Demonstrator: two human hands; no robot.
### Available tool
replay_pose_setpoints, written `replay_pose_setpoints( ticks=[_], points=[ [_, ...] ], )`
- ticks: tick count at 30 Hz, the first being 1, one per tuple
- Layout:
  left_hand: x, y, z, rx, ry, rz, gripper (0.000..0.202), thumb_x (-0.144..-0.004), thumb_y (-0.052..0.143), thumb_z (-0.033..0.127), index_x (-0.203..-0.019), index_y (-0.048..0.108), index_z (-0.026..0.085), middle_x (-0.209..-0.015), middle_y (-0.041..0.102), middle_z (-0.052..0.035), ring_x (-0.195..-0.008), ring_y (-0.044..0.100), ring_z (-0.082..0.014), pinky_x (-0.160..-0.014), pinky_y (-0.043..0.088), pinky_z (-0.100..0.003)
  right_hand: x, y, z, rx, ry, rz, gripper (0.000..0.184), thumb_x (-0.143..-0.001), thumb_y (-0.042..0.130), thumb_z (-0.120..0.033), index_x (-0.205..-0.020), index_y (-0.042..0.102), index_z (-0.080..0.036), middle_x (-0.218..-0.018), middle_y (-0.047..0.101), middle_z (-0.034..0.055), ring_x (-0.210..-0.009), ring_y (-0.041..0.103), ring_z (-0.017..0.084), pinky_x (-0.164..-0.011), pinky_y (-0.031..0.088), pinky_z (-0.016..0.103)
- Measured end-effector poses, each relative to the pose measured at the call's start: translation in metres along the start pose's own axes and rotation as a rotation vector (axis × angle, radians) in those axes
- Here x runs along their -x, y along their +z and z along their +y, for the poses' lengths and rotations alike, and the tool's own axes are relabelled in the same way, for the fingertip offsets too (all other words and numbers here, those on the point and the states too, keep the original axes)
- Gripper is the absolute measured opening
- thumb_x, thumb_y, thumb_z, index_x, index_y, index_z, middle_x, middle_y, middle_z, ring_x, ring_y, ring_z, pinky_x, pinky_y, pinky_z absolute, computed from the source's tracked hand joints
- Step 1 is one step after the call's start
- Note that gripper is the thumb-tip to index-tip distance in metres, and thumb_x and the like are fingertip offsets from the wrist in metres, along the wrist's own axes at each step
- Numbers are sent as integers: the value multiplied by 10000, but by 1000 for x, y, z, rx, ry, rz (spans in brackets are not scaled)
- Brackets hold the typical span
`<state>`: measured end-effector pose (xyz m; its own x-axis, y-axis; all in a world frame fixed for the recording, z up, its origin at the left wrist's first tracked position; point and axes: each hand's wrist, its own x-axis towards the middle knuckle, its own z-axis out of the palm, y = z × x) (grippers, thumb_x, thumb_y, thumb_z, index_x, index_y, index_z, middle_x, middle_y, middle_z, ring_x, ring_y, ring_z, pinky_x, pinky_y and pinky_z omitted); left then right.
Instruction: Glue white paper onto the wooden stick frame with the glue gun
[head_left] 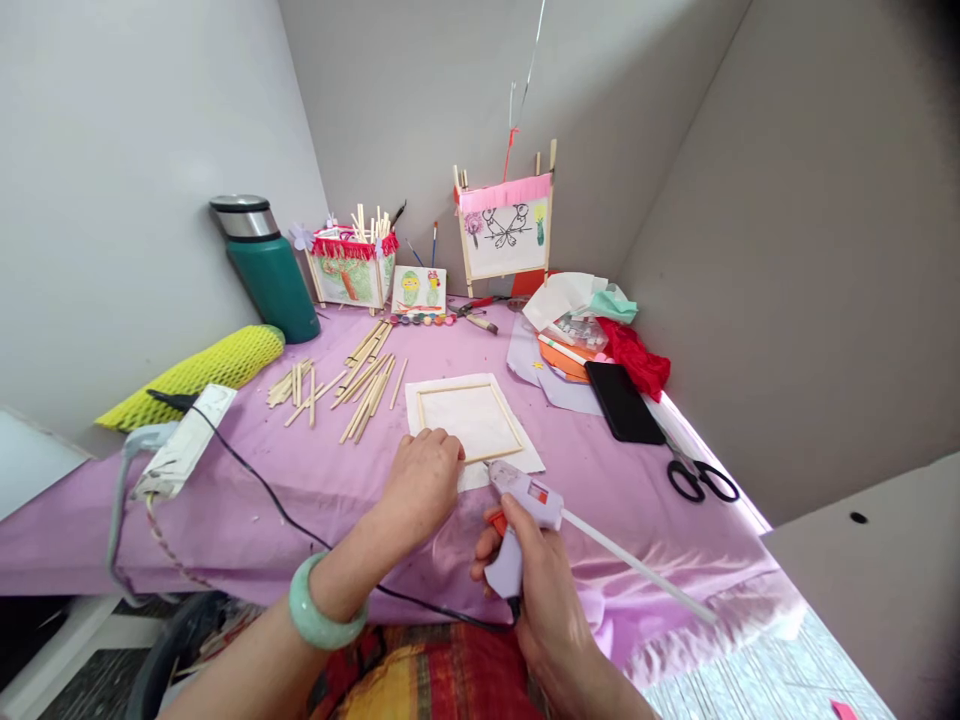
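Observation:
A lilac hot glue gun [529,492] is in my right hand [536,570], fingers wrapped round its handle near the red trigger. Its nozzle touches or nearly touches the near edge of a square frame of wooden sticks [504,405]. A long white glue stick [637,563] juts from the gun's back. Under the stick frame lies a sheet of white paper [531,455]. My left hand [427,470] is closed at the frame's near left corner, holding it down; its fingertips are partly hidden. A green bangle [328,602] circles my left wrist.
Loose wooden sticks [367,390] lie left of the paper. A black cable [281,505] runs from the power strip [187,440] to the gun. Scissors [701,478] and a phone [624,402] lie right. A bottle [266,270] and decorated box [349,275] stand behind.

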<state>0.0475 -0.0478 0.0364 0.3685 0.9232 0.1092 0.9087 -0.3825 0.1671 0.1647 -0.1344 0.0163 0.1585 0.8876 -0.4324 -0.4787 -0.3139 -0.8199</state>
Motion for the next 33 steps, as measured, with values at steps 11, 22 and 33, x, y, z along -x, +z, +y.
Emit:
replay_pose_setpoints(
  ticks=[11, 22, 33],
  points=[
    [-1, 1, -2, 19, -12, -2, 220, -874, 428, 162, -907, 646, 160, -957, 654, -92, -905, 579, -249, -759, 394, -376, -7, 9, -5, 131, 49, 15, 367, -768, 601, -516, -739, 568, -151, -506, 626, 30, -385, 559, 144, -365, 332, 202],
    [-3, 1, -4, 33, -20, -12, 218, -882, 427, 173, -901, 643, 153, -954, 658, -94, -909, 584, -245, -754, 392, -360, -9, 17, -6, 82, 44, 64, 320, -746, 606, -464, -665, 558, -158, -454, 597, 12, -352, 545, 144, -347, 336, 207],
    [-3, 3, -5, 38, -9, -13, 210, -873, 435, 171, -916, 639, 153, -956, 655, -93, -920, 586, -248, -761, 405, -363, -9, 18, -8, 95, 46, 86, 312, -767, 577, -448, -626, 520, -176, -429, 574, 12, -342, 517, 150, -350, 325, 226]
  ],
)
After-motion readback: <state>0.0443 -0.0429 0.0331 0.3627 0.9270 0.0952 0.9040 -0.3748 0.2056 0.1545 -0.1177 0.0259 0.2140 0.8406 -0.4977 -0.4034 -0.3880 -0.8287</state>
